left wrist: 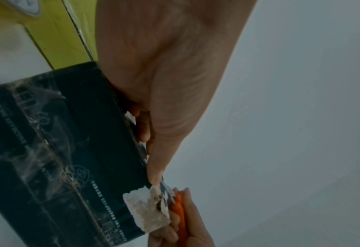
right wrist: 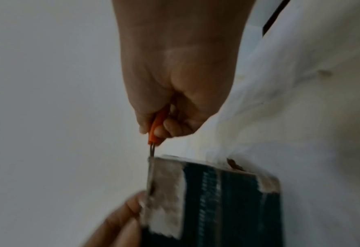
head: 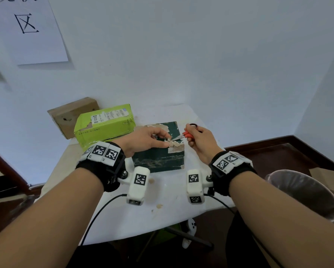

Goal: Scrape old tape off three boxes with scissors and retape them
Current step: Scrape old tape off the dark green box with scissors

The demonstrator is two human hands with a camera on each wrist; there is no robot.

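A: Head view, frame centre: the left hand [head: 143, 139] pinches torn old tape [head: 175, 147] on the dark green cardboard box [head: 158, 159]; the right hand [head: 200, 142] grips orange-handled scissors [head: 186, 135].

B: Wrist views, lower frame: blade tip at the box's top edge. Scraping step; next probably a shallow push under the tape.

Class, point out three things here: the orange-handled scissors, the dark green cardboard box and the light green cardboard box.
orange-handled scissors [head: 187, 135], head view, on the orange handle.
dark green cardboard box [head: 158, 161], head view, on its front face.
light green cardboard box [head: 112, 130], head view, on its front side.
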